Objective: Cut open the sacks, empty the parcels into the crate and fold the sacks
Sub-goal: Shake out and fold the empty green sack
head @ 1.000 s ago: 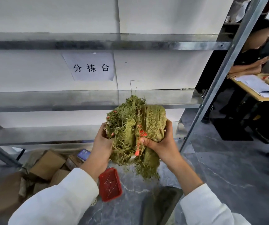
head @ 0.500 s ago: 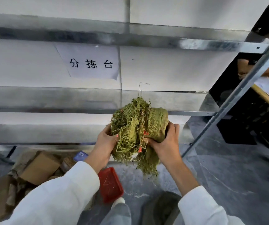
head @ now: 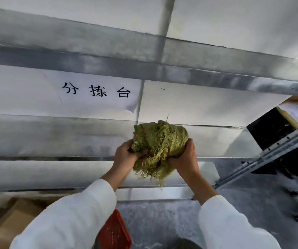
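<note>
A person in white sleeves (head: 76,212) grips a bundled green woven sack (head: 159,141) in front of a galvanised metal shelving rack (head: 54,137). The left hand (head: 124,156) cups the bundle's left side, fingers curled into the frayed green threads; the right hand (head: 186,158) closes round its right side and underside, thumb pressed against the weave. Loose strands hang from the sack between and below both wrists. The bundle is level with the middle shelf, close before its front edge. Above and to the left of the hands, a paper sign (head: 97,90) printed with three Chinese characters is stuck to the white wall. Below the left forearm lie brown cardboard parcels (head: 9,223) and a red plastic crate (head: 115,232), partly hidden by the sleeve.
</note>
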Motion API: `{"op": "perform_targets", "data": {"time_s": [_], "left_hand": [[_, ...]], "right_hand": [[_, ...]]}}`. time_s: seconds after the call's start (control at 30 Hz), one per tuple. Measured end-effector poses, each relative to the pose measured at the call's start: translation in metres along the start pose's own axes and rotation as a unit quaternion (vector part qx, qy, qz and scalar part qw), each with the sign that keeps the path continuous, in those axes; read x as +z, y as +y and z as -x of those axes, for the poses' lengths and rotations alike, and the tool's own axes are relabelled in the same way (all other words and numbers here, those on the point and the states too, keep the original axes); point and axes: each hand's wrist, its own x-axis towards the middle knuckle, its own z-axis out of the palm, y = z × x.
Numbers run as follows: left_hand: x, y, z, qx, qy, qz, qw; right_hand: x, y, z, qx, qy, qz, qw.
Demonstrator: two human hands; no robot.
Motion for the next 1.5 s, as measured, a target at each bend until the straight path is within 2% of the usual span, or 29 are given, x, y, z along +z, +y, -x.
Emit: {"op": "perform_targets", "data": {"time_s": [0.17, 0.27, 0.43, 0.57, 0.7, 0.77, 0.83, 0.97, 1.13, 1.2, 1.3, 1.4, 1.5], "left_hand": [[0.017, -0.004, -0.075, 0.01, 0.015, -0.008, 1.0], [0.025, -0.012, -0.104, -0.001, 0.009, -0.021, 1.0], [0.038, -0.023, -0.134, 0.01, 0.025, 0.0, 1.0], [0.046, -0.032, -0.131, 0.013, 0.026, 0.023, 0.999], [0.047, -0.036, -0.114, -0.012, 0.019, 0.057, 0.998], [0.045, -0.032, -0.098, -0.009, 0.0, 0.042, 0.999], [0.044, -0.027, -0.078, 0.006, -0.014, 0.004, 1.0], [0.048, -0.015, -0.024, 0.05, 0.024, -0.045, 0.997], [0.072, -0.015, 0.086, 0.162, 0.047, -0.105, 0.98], [0.088, -0.027, 0.136, 0.207, 0.06, -0.184, 0.959], [0.107, -0.04, 0.2, 0.215, 0.047, -0.318, 0.922], [0.121, -0.037, 0.253, 0.256, 0.039, -0.374, 0.891], [0.139, -0.025, 0.298, 0.289, 0.046, -0.359, 0.886]], "right_hand": [[0.019, 0.007, -0.074, 0.009, 0.03, 0.081, 0.996], [0.031, 0.016, -0.102, 0.033, 0.009, 0.113, 0.993], [0.057, 0.026, -0.136, 0.117, -0.007, 0.017, 0.993], [0.056, 0.038, -0.145, 0.125, -0.048, 0.0, 0.991], [0.042, 0.049, -0.125, 0.15, -0.099, -0.116, 0.977], [0.031, 0.049, -0.112, 0.122, -0.087, -0.069, 0.986], [0.018, 0.05, -0.095, 0.062, -0.091, 0.05, 0.993], [-0.006, 0.05, -0.047, -0.037, -0.14, 0.151, 0.978], [-0.035, 0.061, 0.035, -0.111, -0.102, 0.16, 0.975], [-0.05, 0.072, 0.077, -0.15, -0.102, 0.166, 0.969], [-0.087, 0.1, 0.137, -0.231, -0.061, 0.179, 0.954], [-0.135, 0.122, 0.189, -0.239, -0.039, 0.184, 0.953], [-0.178, 0.134, 0.23, -0.228, -0.023, 0.195, 0.954]]}}
